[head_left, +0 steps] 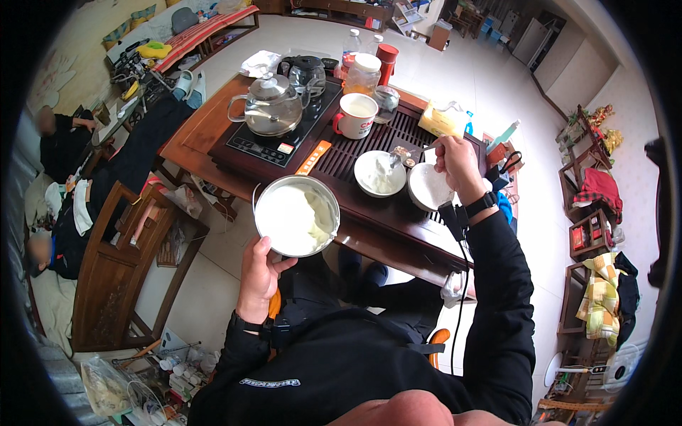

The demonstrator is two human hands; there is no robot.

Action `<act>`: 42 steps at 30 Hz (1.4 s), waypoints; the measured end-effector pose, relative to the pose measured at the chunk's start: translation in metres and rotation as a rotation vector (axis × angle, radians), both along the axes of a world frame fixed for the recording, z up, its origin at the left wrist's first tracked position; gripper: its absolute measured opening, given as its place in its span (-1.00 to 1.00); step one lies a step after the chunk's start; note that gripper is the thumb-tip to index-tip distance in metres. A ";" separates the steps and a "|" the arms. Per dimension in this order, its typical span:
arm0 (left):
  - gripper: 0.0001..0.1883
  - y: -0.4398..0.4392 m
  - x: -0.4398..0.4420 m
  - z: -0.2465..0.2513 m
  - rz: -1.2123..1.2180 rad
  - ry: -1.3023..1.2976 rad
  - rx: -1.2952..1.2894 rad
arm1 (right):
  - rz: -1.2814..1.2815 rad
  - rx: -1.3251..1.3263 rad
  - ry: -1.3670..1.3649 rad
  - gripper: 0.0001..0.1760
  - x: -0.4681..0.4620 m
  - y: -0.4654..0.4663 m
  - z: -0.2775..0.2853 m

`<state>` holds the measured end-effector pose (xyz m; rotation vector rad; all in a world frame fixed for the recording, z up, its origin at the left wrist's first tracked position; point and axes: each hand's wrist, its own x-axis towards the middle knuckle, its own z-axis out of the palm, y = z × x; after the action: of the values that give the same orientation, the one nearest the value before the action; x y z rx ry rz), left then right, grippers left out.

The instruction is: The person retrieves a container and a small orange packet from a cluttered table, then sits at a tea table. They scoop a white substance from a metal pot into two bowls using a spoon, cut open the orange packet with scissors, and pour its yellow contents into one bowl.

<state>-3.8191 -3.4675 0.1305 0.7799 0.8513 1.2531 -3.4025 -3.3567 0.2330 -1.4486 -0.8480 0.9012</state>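
Observation:
My left hand (261, 277) grips a round metal pot (335, 229) by its side, tilted towards me. Thick white cream-like food, perhaps yogurt, (285, 218) fills much of it, with a hollow scooped at the right. In my right hand (459, 162) is a metal spoon (395, 160), its tip over a white bowl (365, 186). A lump of the same white food (380, 178) lies in that bowl. Below my right hand stands a second white bowl (421, 199), partly hidden by the hand; its contents are hard to make out.
Behind the bowls are a white and red mug (356, 120), a tissue pack (442, 120) and a lidded jar (365, 74). A glass kettle (273, 106) sits on the cooktop (250, 144) at the left. A black cable (461, 277) hangs by my right arm. Two people sit or lie at the left.

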 end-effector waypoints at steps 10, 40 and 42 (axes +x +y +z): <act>-0.32 0.000 0.001 0.000 -0.008 0.015 -0.001 | 0.136 0.153 -0.341 -0.69 -0.015 -0.016 0.023; -0.34 -0.005 0.001 -0.001 -0.006 -0.031 -0.023 | 0.084 0.081 -0.476 -0.62 -0.027 -0.020 0.015; -0.35 -0.004 0.003 0.000 -0.015 -0.028 -0.015 | 0.139 0.059 -0.547 -0.64 -0.026 -0.023 0.015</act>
<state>-3.8164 -3.4713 0.1303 0.7545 0.8299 1.2406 -3.4281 -3.3799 0.2482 -1.6247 -1.3805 0.5733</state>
